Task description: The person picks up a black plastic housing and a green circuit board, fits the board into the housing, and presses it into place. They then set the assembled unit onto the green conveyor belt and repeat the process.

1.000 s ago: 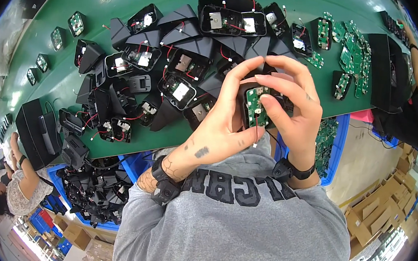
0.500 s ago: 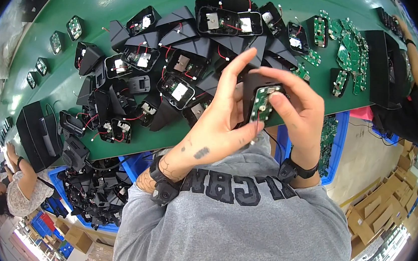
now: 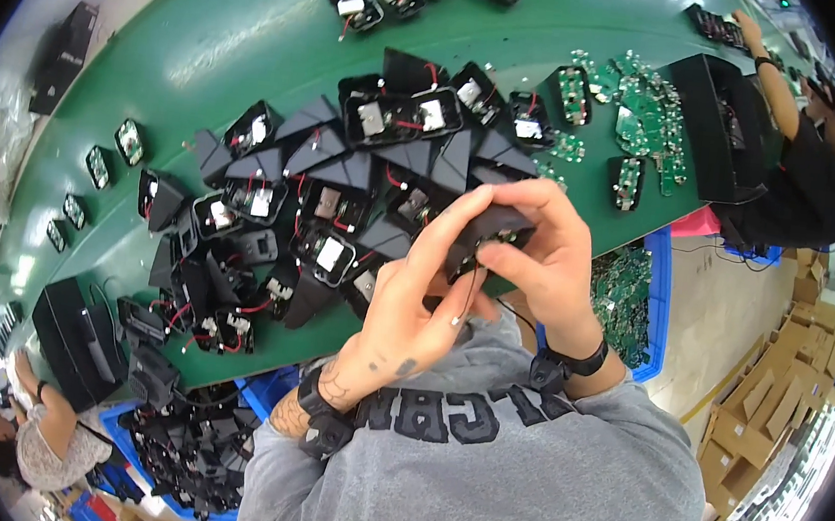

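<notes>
Both hands hold a small black plastic housing [image 3: 504, 219] in front of my chest, over the near edge of the bench. My left hand [image 3: 414, 295] wraps its left side, fingers over the top. My right hand [image 3: 544, 253] grips the other side, its thumb pressing at the opening where a bit of circuit board shows. A thin dark wire with a small white plug [image 3: 456, 320] hangs by my left thumb. Most of the board is hidden by the thumb and the housing's tilt. Beyond my hands lie several open black housings [image 3: 326, 254] with red wires.
Loose green circuit boards [image 3: 652, 122] lie on the green bench [image 3: 228, 31] at right, beside a black box [image 3: 697, 127]. Blue bins hold boards [image 3: 619, 305] and black housings [image 3: 187, 459]. Co-workers sit at far right [image 3: 797, 187] and lower left [image 3: 64, 437].
The housing has tilted, so its board now mostly faces away from view. My left fingers have closed over its top, and both hands sit slightly lower and further left in the picture.
</notes>
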`<state>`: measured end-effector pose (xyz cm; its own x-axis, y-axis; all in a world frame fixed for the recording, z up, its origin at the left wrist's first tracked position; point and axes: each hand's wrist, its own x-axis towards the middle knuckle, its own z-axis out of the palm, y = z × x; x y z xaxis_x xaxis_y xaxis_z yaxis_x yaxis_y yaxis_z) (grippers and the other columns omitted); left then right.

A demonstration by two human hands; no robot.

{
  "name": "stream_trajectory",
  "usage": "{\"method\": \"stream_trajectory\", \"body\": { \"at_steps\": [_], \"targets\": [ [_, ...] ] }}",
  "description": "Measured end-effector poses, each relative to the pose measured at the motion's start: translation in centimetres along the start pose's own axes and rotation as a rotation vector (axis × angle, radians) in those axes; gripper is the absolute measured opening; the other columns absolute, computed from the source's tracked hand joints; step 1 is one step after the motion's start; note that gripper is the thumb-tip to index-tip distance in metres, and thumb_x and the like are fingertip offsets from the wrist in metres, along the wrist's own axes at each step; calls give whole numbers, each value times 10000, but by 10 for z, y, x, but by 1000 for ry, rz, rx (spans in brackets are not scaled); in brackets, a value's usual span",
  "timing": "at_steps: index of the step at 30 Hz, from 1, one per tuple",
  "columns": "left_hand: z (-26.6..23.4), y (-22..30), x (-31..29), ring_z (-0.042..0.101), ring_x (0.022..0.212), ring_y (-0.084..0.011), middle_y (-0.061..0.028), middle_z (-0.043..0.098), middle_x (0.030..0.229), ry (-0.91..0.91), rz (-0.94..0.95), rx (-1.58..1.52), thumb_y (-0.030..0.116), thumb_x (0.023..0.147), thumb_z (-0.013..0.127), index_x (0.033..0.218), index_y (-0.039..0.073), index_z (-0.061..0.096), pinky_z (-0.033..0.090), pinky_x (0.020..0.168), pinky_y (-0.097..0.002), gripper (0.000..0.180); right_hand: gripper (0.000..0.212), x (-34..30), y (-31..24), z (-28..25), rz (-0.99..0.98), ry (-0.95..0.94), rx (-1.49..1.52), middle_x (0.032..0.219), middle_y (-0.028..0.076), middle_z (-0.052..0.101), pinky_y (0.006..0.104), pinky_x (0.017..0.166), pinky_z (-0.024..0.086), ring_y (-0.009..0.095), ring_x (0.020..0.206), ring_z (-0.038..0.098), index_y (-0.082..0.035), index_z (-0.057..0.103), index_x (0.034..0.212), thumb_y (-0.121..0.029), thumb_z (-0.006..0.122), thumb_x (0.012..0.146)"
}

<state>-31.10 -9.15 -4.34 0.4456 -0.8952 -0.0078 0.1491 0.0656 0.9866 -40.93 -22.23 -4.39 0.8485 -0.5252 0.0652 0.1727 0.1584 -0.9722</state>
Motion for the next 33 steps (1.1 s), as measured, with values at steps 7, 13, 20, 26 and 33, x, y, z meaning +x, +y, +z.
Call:
{"method": "stream_trajectory", "body": {
  "at_steps": [7,13,20,26,33],
  "targets": [
    [-8,10,11,633,520,-129,-195,624,1233,23,9,145,-14,858,649,1504,67,262,503,490,-250,758,395,36,-48,-14,-96,-117,-382,1096,79,614,294,909,480,147,1047,603,0,591,1152,-30,747,791],
    [-45,64,16,626,635,-114,-141,565,1344,-57,74,827,71,840,686,1455,86,392,518,609,-248,681,343,130,-21,-97,-109,157,-665,1024,107,652,296,816,480,158,922,621,-22,537,1181,-177,644,894],
    [-116,89,109,672,888,-357,-203,682,1026,71,33,1405,319,896,596,1285,38,555,521,830,-434,482,360,166,25,-122,-60,132,-1267,1097,203,620,423,953,429,362,1094,551,-31,559,1153,-299,596,915],
    [-201,19,232,697,910,-266,-191,700,963,201,-342,1087,283,881,565,1199,21,628,579,691,-377,417,415,164,-18,-135,-277,248,-1234,1238,166,615,398,1009,420,332,1182,542,-22,631,1189,-323,616,904],
    [-195,0,249,637,881,-181,-83,648,1054,107,-322,627,188,881,606,1273,89,587,575,700,-334,405,370,157,-11,-203,64,169,-1332,1199,177,635,422,985,452,353,1124,579,-107,688,1131,-222,706,779]
  ]
}}
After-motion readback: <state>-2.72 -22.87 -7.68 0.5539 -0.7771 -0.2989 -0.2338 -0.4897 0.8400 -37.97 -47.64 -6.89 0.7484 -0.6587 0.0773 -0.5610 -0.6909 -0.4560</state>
